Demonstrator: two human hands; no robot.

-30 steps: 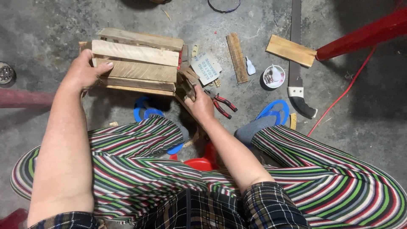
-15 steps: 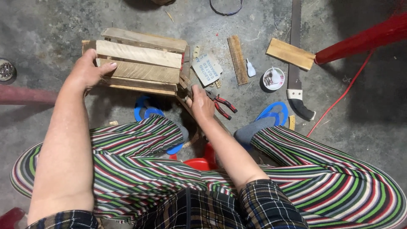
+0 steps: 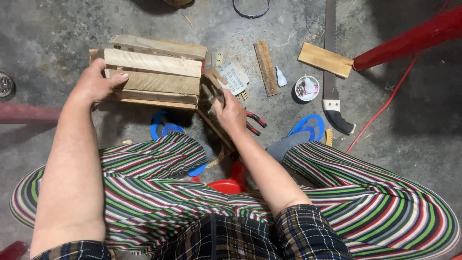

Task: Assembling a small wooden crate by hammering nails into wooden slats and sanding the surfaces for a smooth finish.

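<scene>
— Gripping what, upper left of the frame?
— Left hand [image 3: 96, 83] clasps a slatted wooden crate [image 3: 153, 72] on the floor; right hand [image 3: 232, 111], fingers curled, holds a wooden stick [image 3: 215, 86] against the crate's right end.

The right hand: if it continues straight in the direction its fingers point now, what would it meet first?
The right hand points up and slightly left, gripping a wooden-handled tool. Going straight on, it would probably meet the right end of the slatted wooden crate first, though depth is hard to judge from above.
</scene>
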